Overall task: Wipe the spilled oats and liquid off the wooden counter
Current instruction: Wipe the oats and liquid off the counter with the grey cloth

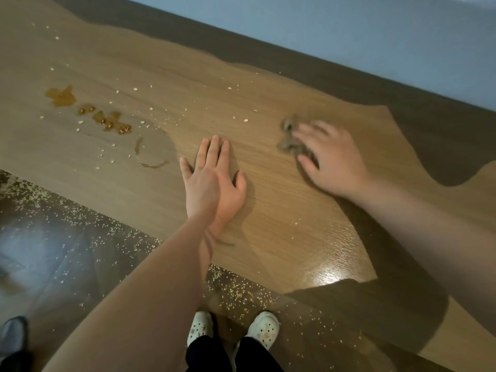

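The wooden counter point(281, 224) runs diagonally across the view. My right hand point(330, 154) presses a crumpled grey-brown cloth point(291, 143) onto it at the right, blurred by motion. My left hand point(214, 181) lies flat and open on the wood, fingers spread, holding nothing. To the left sits an amber liquid spill point(61, 96) with smaller wet blobs point(111, 122) trailing right, and a curved wet smear point(150, 157). Loose oats point(135, 89) are scattered around the spill and across the counter.
A pale blue wall point(349, 30) borders the counter's far side. Below the near edge, the dark floor point(80, 251) is strewn with spilled oats. My feet in white clogs point(263, 328) stand close to the edge. A grey shoe point(13, 334) shows at bottom left.
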